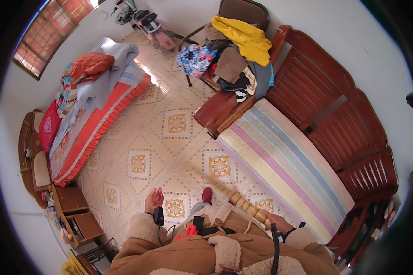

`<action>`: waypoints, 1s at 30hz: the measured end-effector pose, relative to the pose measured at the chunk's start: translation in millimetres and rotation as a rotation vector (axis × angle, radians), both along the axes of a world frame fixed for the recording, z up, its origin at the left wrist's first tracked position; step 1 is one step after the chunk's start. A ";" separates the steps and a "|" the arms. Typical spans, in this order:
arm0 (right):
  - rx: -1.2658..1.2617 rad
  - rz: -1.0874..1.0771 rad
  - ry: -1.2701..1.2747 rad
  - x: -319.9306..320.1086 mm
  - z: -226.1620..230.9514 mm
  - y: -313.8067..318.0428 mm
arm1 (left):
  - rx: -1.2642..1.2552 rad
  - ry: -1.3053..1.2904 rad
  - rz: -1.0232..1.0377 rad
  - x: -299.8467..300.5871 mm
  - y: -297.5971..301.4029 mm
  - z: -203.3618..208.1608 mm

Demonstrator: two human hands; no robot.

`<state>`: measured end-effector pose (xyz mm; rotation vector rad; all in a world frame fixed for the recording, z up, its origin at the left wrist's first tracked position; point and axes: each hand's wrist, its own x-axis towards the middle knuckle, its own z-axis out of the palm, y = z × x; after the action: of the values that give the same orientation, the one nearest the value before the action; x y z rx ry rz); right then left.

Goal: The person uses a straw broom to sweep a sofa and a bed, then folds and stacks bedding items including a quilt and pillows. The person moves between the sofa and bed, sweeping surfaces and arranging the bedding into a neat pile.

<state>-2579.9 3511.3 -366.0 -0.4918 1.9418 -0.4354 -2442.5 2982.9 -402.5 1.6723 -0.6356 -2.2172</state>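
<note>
My right hand [277, 223] is closed around the ridged wooden handle of a long stick [237, 200], which runs from my hand up and left over the tiled floor [160, 137]; its far end is blurred. My left hand [154, 200] hangs free above the floor with fingers apart and holds nothing; a small black device is strapped at its wrist. I wear a brown coat with fleece cuffs. One dark red shoe [207, 195] shows below the stick.
A wooden bench [339, 119] with a striped pastel cushion [284, 160] stands on the right, and a pile of clothes [234, 50] lies at its far end. A bed [87, 114] with orange bedding is on the left, with a wooden nightstand [75, 213] near it. A pink ride-on toy [153, 27] is at the back.
</note>
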 end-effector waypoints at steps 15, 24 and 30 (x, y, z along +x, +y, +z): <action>-0.341 -0.228 0.272 -97.5 32.5 -101.5 | -0.004 0.041 0.363 96.5 -11.4 -13.2; -0.175 0.396 -0.092 -57.1 -30.2 -193.8 | -0.036 0.173 0.463 145.9 -90.0 -16.4; -0.420 0.491 0.219 -89.8 9.0 -344.5 | -0.063 0.162 0.602 193.8 -128.3 -13.5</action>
<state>-2669.8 3166.8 -357.0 -1.3001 1.8486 -0.4818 -2248.7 2854.6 -415.9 1.3946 -0.1269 -1.8414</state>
